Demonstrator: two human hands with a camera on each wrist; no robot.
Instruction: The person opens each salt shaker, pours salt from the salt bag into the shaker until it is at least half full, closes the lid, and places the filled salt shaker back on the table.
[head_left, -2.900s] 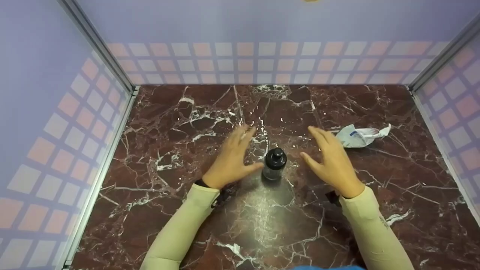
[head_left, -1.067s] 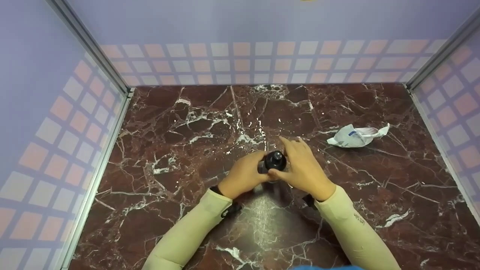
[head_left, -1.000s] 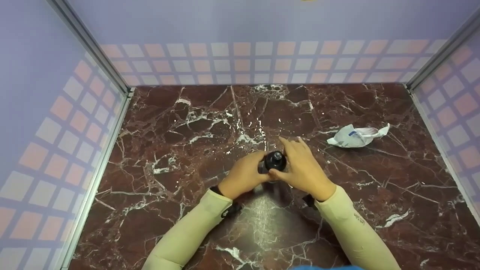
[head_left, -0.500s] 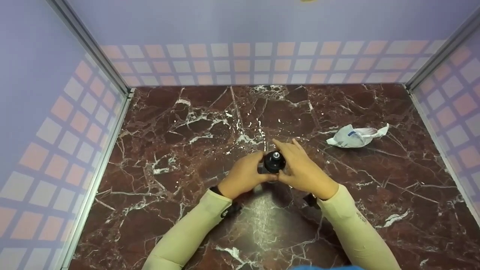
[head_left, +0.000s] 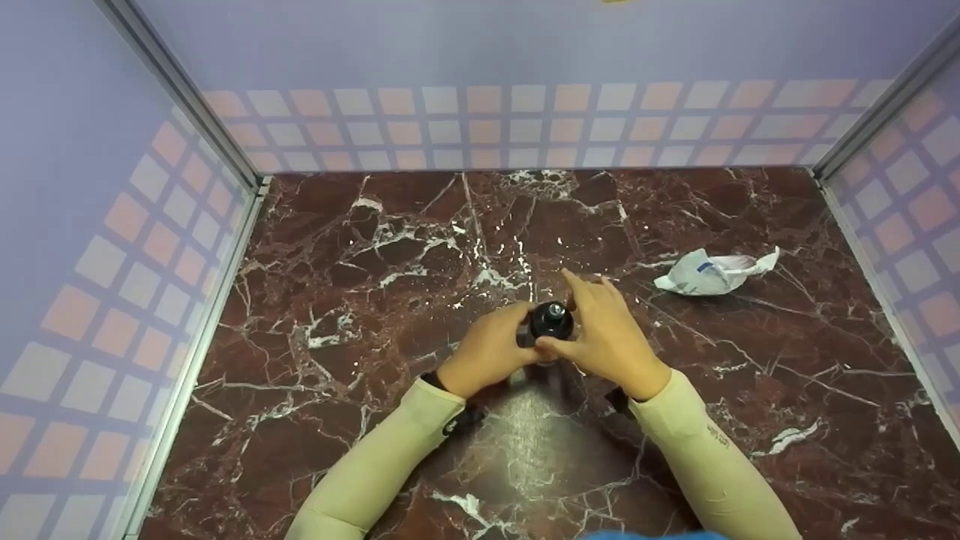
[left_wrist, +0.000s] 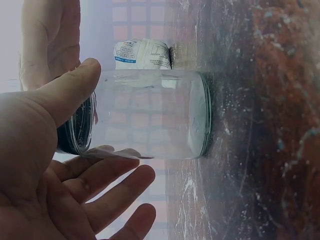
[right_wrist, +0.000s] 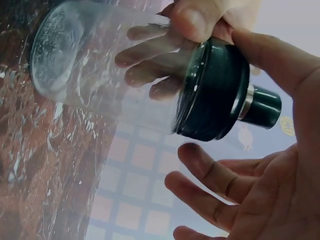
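A clear glass jar (left_wrist: 145, 115) with a black lid (head_left: 551, 322) stands upright on the table between both hands. The lid has a knob (right_wrist: 265, 106) on top with a silvery ring below it. My left hand (head_left: 482, 351) holds the jar high up, just beneath the lid, thumb on the near side and fingers on the far side. My right hand (head_left: 611, 341) is at the lid's right side. Its thumb is against or very near the lid's edge, while the other fingers are spread and apart from the lid. Nothing is visible inside the jar.
A crumpled white packet (head_left: 705, 274) with a blue mark lies at the back right of the dark red marbled table (head_left: 375, 450). Small white specks are scattered behind the jar. Tiled panels (head_left: 525, 120) enclose the back and both sides.
Both hands have come in from either side to the jar. The right fingers closed around the lid half a second ago and are spread away from it again now. The left hand stayed.
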